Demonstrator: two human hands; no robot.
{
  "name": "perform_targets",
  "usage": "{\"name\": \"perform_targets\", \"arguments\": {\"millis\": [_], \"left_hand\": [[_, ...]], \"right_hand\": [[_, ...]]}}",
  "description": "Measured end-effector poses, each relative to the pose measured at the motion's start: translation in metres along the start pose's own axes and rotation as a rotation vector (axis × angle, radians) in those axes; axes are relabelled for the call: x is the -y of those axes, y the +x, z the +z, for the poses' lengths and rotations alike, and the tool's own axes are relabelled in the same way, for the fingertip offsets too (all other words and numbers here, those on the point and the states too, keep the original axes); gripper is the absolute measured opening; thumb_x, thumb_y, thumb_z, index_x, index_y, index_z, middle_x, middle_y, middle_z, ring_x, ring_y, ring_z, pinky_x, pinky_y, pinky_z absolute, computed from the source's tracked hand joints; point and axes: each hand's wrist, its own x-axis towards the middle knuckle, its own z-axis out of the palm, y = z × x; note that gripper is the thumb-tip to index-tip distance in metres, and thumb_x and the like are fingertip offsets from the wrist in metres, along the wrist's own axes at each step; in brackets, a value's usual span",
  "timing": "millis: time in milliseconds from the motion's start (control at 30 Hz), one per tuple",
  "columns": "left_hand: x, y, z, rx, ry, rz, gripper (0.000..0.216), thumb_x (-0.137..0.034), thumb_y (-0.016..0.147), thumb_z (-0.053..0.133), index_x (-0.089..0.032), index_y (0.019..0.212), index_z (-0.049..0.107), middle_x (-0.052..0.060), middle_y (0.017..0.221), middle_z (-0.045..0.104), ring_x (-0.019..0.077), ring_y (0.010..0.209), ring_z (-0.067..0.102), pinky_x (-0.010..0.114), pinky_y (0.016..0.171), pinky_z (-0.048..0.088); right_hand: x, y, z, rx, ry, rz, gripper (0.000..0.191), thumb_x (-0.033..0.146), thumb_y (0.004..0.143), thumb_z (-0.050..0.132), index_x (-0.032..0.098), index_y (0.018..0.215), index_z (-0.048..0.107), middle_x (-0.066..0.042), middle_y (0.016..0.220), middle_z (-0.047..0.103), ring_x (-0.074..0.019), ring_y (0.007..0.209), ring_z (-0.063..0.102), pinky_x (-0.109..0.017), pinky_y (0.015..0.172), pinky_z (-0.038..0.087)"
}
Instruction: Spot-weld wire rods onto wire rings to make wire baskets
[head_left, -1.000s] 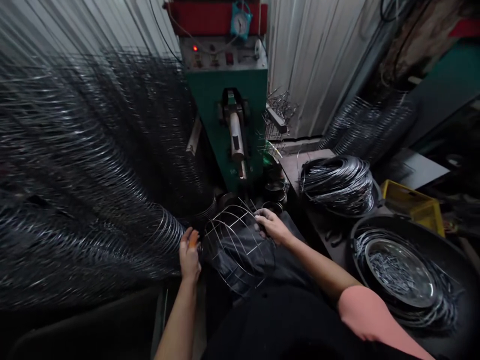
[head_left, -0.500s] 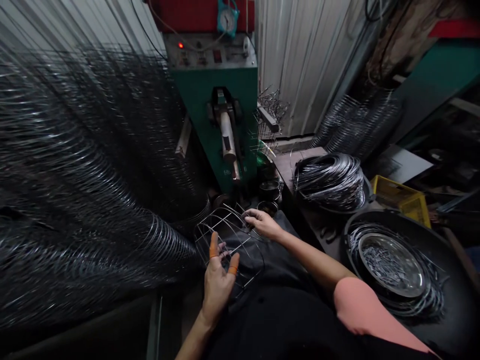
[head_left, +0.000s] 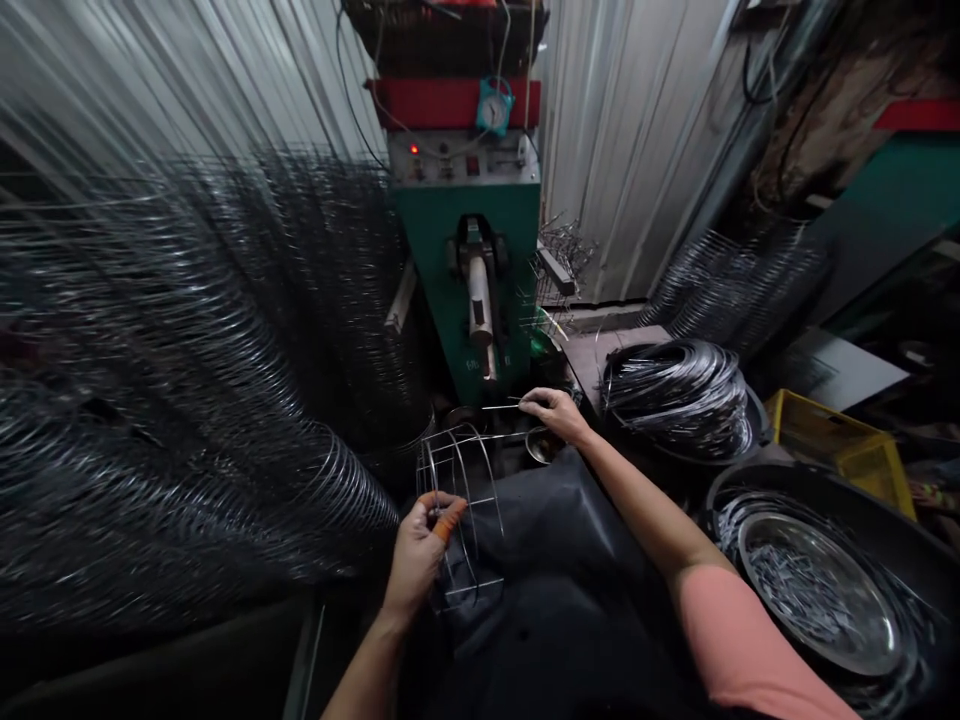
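Note:
A half-built wire cage [head_left: 461,500] of curved ribs and cross rings rests on my dark-clad lap. My left hand [head_left: 420,545], with orange finger covers, is closed on the cage's near left side. My right hand [head_left: 551,412] is stretched forward and pinches a short straight wire [head_left: 501,406] held level just below the green welding machine [head_left: 469,270] and its hanging electrode arm [head_left: 480,305].
Long stacks of finished wire rings [head_left: 187,400] fill the left side. On the right bench lie a coil of wire hoops [head_left: 679,380], a round steel tray [head_left: 817,590] with small wire pieces, and a yellow crate [head_left: 840,435]. More ring stacks lean at the back right.
My left hand went from open fingers to gripping the cage, which turned upright on my lap. My right hand left the cage, moved forward and now pinches a straight wire.

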Motion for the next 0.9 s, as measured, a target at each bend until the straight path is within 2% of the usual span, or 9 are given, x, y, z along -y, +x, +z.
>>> {"name": "perform_targets", "arguments": {"millis": [167,267,367,600,900], "left_hand": [[-0.017,0.067,0.002,-0.071,-0.087,0.125,0.034,-0.043,0.064,0.068,-0.016,0.079,0.056,-0.005,0.061,0.043,0.0045,0.048,0.035,0.017,0.042,0.027],[-0.02,0.107,0.008,-0.113,-0.096,0.086,0.037,-0.044,0.059,0.071,-0.015,0.078,0.057,-0.002,0.068,0.047,0.007,0.059,0.042,0.018,0.051,0.034],[-0.012,0.135,0.017,-0.133,-0.101,0.017,0.038,-0.045,0.058,0.07,-0.016,0.079,0.058,-0.001,0.075,0.051,0.0091,0.067,0.044,0.02,0.057,0.036],[-0.003,0.161,0.037,-0.061,-0.111,-0.041,0.037,-0.044,0.055,0.071,-0.016,0.077,0.059,-0.001,0.075,0.051,0.0098,0.067,0.042,0.02,0.055,0.032],[-0.003,0.179,0.042,-0.056,-0.116,-0.075,0.037,-0.043,0.053,0.072,-0.017,0.075,0.059,-0.001,0.075,0.052,0.0095,0.067,0.043,0.019,0.054,0.032]], "right_hand": [[-0.019,0.012,-0.003,-0.119,-0.081,-0.122,0.017,0.037,0.074,0.06,0.021,0.075,0.066,-0.002,0.077,0.065,-0.016,0.077,0.055,-0.028,0.074,0.039],[-0.03,0.022,-0.001,-0.11,-0.128,-0.149,0.017,0.036,0.076,0.059,0.021,0.075,0.066,-0.002,0.078,0.065,-0.0156,0.077,0.055,-0.029,0.075,0.038],[-0.039,0.033,0.004,-0.08,-0.216,-0.134,0.016,0.035,0.078,0.059,0.021,0.076,0.066,-0.002,0.079,0.066,-0.0157,0.078,0.055,-0.029,0.074,0.035],[-0.052,0.062,0.006,0.046,-0.35,-0.136,0.013,0.032,0.08,0.059,0.021,0.077,0.066,-0.001,0.084,0.068,-0.0151,0.081,0.054,-0.029,0.072,0.029],[-0.067,0.081,0.0,0.116,-0.357,-0.135,0.015,0.033,0.081,0.058,0.021,0.079,0.066,-0.001,0.085,0.067,-0.0147,0.08,0.052,-0.029,0.074,0.029]]}}
